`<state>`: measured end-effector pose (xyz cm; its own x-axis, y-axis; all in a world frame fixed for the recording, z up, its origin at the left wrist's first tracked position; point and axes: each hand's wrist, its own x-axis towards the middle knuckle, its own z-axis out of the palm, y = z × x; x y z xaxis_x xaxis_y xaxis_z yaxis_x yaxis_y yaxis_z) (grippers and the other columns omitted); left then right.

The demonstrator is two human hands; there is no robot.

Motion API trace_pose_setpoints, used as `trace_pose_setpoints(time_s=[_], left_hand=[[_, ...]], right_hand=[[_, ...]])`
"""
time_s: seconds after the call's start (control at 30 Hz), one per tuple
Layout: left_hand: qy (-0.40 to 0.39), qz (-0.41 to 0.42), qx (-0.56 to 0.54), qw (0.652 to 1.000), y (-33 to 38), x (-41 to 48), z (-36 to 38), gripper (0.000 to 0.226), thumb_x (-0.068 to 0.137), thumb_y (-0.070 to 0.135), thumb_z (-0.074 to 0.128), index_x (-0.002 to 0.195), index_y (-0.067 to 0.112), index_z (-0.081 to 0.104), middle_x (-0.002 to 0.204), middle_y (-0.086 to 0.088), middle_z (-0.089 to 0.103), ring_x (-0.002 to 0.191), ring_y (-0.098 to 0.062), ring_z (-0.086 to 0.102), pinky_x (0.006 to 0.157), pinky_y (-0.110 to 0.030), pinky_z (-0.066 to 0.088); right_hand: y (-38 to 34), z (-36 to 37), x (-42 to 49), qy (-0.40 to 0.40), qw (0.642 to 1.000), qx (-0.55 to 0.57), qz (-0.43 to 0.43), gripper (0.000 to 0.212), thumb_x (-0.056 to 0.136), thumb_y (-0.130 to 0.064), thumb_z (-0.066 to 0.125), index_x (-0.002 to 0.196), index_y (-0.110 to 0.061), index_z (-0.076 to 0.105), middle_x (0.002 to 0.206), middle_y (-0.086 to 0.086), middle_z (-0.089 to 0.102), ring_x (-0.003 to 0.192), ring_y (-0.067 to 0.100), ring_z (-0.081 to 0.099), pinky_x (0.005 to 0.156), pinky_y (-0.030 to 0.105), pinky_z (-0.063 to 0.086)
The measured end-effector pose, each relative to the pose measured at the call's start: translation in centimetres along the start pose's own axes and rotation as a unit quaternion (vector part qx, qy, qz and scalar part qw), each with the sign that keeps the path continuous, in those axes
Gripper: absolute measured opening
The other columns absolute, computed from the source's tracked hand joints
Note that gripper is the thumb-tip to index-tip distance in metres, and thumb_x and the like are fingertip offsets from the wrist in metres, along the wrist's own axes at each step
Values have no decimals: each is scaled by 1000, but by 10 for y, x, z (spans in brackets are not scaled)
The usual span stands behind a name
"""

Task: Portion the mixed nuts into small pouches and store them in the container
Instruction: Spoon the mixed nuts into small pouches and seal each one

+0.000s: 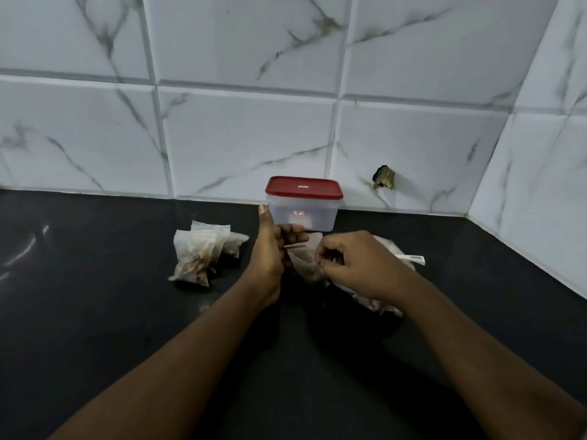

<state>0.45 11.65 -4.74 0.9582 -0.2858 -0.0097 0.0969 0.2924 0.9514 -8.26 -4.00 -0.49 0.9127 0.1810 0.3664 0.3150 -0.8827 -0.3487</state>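
From the head camera, a translucent, rounded-rectangular plastic container (304, 214) stands on the black, faintly glossy countertop (95, 312) against the wall. Its red lid (304, 187) is pressed on. A small red-and-white label (298, 213) on the front wall and a raised mark on the lid are both too small to read. The wall is white tiles (247, 138) with grey marble veining and bevelled edges, and a dull brass-coloured fitting (384, 177) sticks out of one. Left of the hands lie filled pouches (197, 257), cloudy thin plastic overlapping in a small heap, with brown nuts showing through. The left hand (270, 249) has its fingers curled round the upper edge of a small pouch (305, 262) just in front of the container, thumb pointing up. The right hand (359, 265) pinches the same pouch's right edge with curled fingertips. Beneath the right hand lies a crumpled big bag (381, 304) of nuts, a white strip (411, 258) with unreadable print jutting from it.
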Motion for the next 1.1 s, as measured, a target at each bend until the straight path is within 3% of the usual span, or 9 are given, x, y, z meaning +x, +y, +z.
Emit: trace_pose_setpoints(time_s=[0.17, 0.33, 0.43, 0.53, 0.63, 0.73, 0.8, 0.9, 1.1], left_hand=[[-97, -14, 23, 995, 6, -2, -5, 108, 89, 89, 14, 124, 4, 71, 116, -22, 74, 116, -44, 68, 104, -60, 51], [-163, -34, 1, 986, 9, -5, -5, 111, 83, 89, 26, 126, -5, 66, 120, -27, 72, 115, -41, 69, 106, -55, 51], [-190, -28, 6, 981, 9, -6, -3, 82, 95, 76, 41, 121, 4, 72, 116, -22, 74, 109, -39, 71, 100, -52, 55], [-199, -14, 3, 980, 9, -7, 1, 33, 95, 39, 69, 99, 6, 76, 98, -19, 74, 89, -34, 70, 82, -48, 59], [-152, -13, -52, 987, 12, -9, 5, 14, 92, 10, 70, 102, 0, 75, 99, -20, 77, 83, -28, 75, 72, -42, 63], [-110, -9, -86, 990, 17, -10, 8, 13, 95, 9, 67, 99, -1, 73, 91, -18, 77, 72, -26, 74, 62, -40, 63], [-91, 5, -100, 991, 18, -10, 9, 11, 95, 9, 67, 95, 1, 74, 89, -17, 76, 71, -24, 73, 59, -38, 62], [-92, 25, -116, 989, 20, -12, 11, 13, 91, 13, 71, 96, 2, 76, 92, -19, 75, 70, -24, 71, 52, -33, 59], [-95, 41, -86, 991, 18, -13, 12, 20, 81, 22, 77, 93, 6, 79, 94, -19, 75, 78, -28, 71, 70, -42, 64]], right_hand=[[-3, -5, 2, 98, 992, 73, 2, 12, 93, -12, 66, 95, -21, 73, 83, -9, 70, 77, 5, 64, 68, 20, 49], [-2, -1, -1, -11, 998, 34, 42, 12, 93, -18, 64, 91, -27, 72, 82, -10, 71, 77, 5, 66, 69, 26, 53], [1, -3, 1, 65, 992, 91, 53, 13, 96, -15, 65, 94, -26, 72, 83, -10, 72, 77, 4, 67, 68, 19, 50], [4, -2, 3, 127, 980, 134, 79, 14, 97, -12, 65, 96, -24, 71, 81, -8, 71, 69, 8, 66, 64, 22, 52], [6, 0, 5, 173, 961, 187, 112, 17, 97, -8, 64, 102, -24, 67, 83, 0, 72, 72, 21, 69, 65, 30, 55], [1, 2, 7, 178, 933, 276, 150, 22, 97, -15, 69, 113, -28, 61, 87, 9, 71, 76, 26, 69, 67, 40, 57], [-7, 5, 8, 145, 889, 397, 175, 34, 94, -19, 77, 122, -25, 58, 97, 8, 72, 80, 18, 72, 64, 33, 58], [-13, 13, 9, 121, 847, 485, 179, 35, 91, -7, 80, 121, -10, 62, 107, 12, 77, 96, 23, 78, 77, 38, 64], [-15, 16, 9, 147, 795, 553, 202, 20, 95, 3, 69, 113, -4, 71, 105, 15, 79, 99, 29, 78, 78, 37, 64]])
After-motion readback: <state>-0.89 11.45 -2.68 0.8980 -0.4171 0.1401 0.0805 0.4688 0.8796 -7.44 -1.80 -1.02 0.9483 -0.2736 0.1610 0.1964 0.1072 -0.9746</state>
